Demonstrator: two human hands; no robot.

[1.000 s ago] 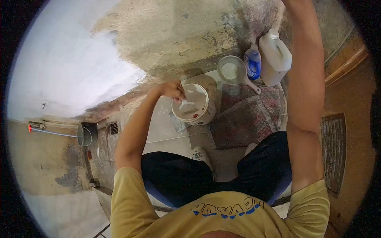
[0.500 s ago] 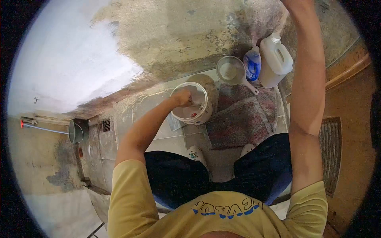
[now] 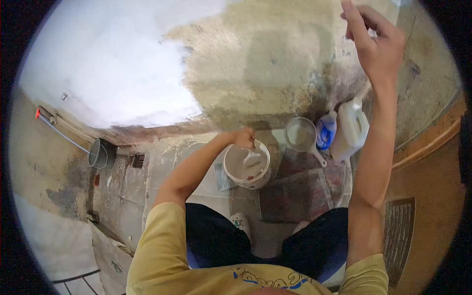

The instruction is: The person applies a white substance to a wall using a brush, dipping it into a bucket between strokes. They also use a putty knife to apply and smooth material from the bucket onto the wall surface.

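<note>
Left hand (image 3: 244,138) clamped on white tool (image 3: 253,158), probably a brush, at mouth of bucket (image 3: 263,182), by left edge of mat (image 3: 295,199). Right hand (image 3: 377,45) well apart, raised near wall (image 3: 275,64); grip: cannot tell.

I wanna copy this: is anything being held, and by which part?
The left hand grips a whitish tool by its upper end, hidden in the fist. I can't tell whether the right hand holds anything.
</note>
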